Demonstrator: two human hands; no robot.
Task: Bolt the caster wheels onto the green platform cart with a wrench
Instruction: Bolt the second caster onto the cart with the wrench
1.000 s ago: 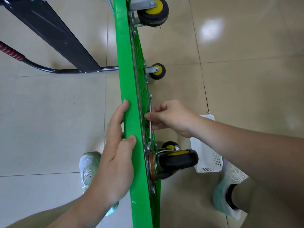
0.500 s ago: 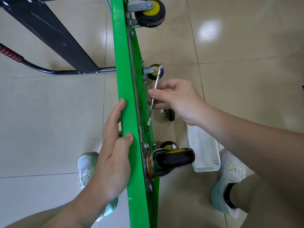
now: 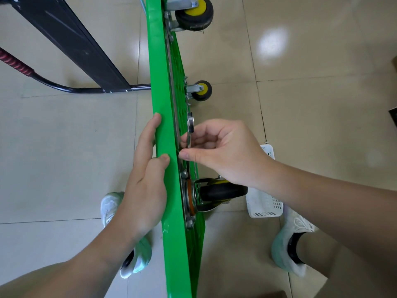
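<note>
The green platform cart point(image 3: 164, 130) stands on its long edge, underside facing right. My left hand point(image 3: 146, 179) holds its top edge, fingers over the rim. My right hand point(image 3: 223, 151) pinches a silver wrench point(image 3: 190, 127) flat against the underside, its lower end hidden behind my thumb and fingers. Just below sits a black caster wheel point(image 3: 223, 192) on a metal plate with an orange ring. Two yellow-hubbed casters are mounted further along: one caster point(image 3: 202, 90) midway and one caster point(image 3: 194, 12) at the far end.
A white plastic basket point(image 3: 265, 205) stands on the tiled floor right of the near caster. The cart's black handle with a red grip point(image 3: 16, 65) lies on the floor to the left. My two shoes stand on either side of the cart.
My right hand lifted the wrench away from the cart, then brought it back down against the underside above the near caster. My left hand kept its hold on the edge.
</note>
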